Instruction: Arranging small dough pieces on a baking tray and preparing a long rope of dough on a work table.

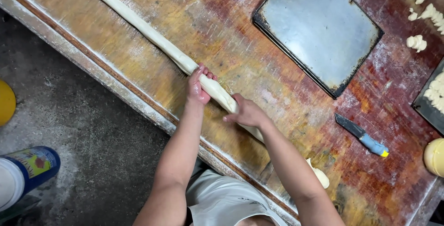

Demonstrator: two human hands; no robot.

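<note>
Smooth matt dough rope (pixel 152 38) on worn glossy wooden table (pixel 259 68); dull metal tray (pixel 319 27).

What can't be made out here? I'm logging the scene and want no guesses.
Head view:
- Dough rope: far end cut off by the top edge; the right hand and forearm cover part of it.
- Dark tray: cut by the right edge.
- Pale round object: cut off, kind unclear.

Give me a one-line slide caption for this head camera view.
Left hand and right hand grip a long dough rope on a worn wooden table.
</note>
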